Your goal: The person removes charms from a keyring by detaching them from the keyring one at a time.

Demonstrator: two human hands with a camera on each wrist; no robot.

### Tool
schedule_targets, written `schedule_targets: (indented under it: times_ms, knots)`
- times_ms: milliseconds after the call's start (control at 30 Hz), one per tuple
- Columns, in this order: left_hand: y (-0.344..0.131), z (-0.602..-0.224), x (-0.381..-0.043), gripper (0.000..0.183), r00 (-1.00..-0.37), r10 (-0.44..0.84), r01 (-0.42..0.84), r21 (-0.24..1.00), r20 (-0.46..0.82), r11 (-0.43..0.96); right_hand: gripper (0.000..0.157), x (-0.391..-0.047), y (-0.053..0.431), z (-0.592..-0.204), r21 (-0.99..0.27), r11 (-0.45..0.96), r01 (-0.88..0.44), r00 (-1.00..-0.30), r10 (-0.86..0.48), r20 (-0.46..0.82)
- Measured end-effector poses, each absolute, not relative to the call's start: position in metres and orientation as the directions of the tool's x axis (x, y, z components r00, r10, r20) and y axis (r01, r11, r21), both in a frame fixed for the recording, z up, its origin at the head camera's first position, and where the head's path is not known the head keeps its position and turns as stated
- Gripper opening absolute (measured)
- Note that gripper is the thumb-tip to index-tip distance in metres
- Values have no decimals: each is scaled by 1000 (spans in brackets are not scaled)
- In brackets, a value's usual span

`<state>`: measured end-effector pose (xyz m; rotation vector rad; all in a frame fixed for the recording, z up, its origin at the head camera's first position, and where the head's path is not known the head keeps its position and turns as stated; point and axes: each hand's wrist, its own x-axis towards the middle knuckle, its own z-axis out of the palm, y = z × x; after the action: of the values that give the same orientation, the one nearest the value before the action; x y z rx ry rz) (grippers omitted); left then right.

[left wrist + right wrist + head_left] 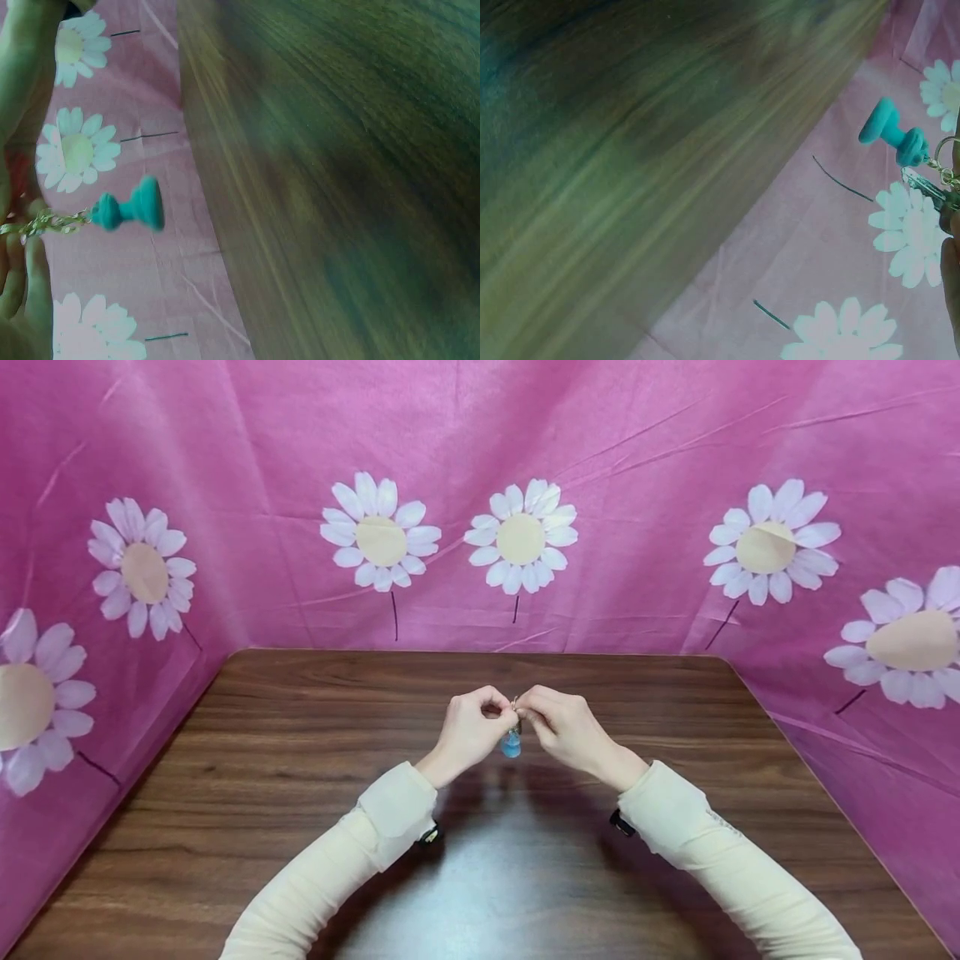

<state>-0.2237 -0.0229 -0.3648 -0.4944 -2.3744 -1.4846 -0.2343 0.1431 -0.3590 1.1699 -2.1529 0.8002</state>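
Note:
Over the far half of the table, my left hand and right hand meet fingertip to fingertip at a keychain. The left thumb and finger pinch it near its metal ring. A blue-green charm, shaped like a small pawn with a flared base, hangs below the fingers on a short gold-coloured chain. In the right wrist view a key with a silvery blade and dark head lies beside the charm. My right fingertips pinch at the key's head, partly cut off by the frame edge.
The brown wood-grain table spreads beneath both arms. Pink cloth printed with white daisies stands around its back and sides. Cream sleeves cover the forearms, with dark bands at the wrists.

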Motion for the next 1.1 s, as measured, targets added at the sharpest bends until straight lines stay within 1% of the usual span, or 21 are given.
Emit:
schedule_targets:
  times_ms: [33, 167, 267, 400, 533, 633, 733, 867, 967, 1100]
  knots:
    - [-24, -365, -224, 6, -901, 143, 432, 807, 410, 402, 7, -236, 144, -360, -238, 441, -866, -466, -535, 704]
    - [-28, -366, -224, 7, -900, 211, 436, 807, 382, 398, 7, -237, 146, -362, -343, 446, -826, -551, -515, 657]
    - [-31, -367, -225, 8, -873, 240, 488, 771, 425, 409, 9, -236, 149, -360, -386, 444, -809, -583, -520, 624]
    - [-35, -366, -229, 11, -816, 289, 578, 704, 501, 412, 9, -237, 150, -357, -379, 415, -827, -561, -567, 603]
    - [-38, -363, -232, 16, -794, 390, 602, 694, 467, 395, 11, -237, 150, -357, -355, 392, -849, -528, -609, 591]
    - [-39, -363, -233, 10, -779, 420, 623, 656, 466, 426, 12, -236, 150, -357, -351, 399, -847, -531, -613, 586]
    - [-41, -363, -232, 5, -740, 436, 672, 565, 512, 478, 11, -234, 150, -357, -378, 433, -818, -575, -601, 555]
    - [-42, -360, -229, 6, -677, 480, 732, 443, 558, 518, 11, -232, 149, -357, -440, 497, -748, -664, -573, 480]
    - [-41, -358, -228, 8, -674, 491, 731, 407, 552, 548, 9, -231, 148, -357, -474, 533, -701, -713, -551, 434]
    - [-41, -356, -228, 5, -679, 485, 717, 358, 551, 598, 5, -230, 146, -356, -513, 556, -654, -755, -520, 400]
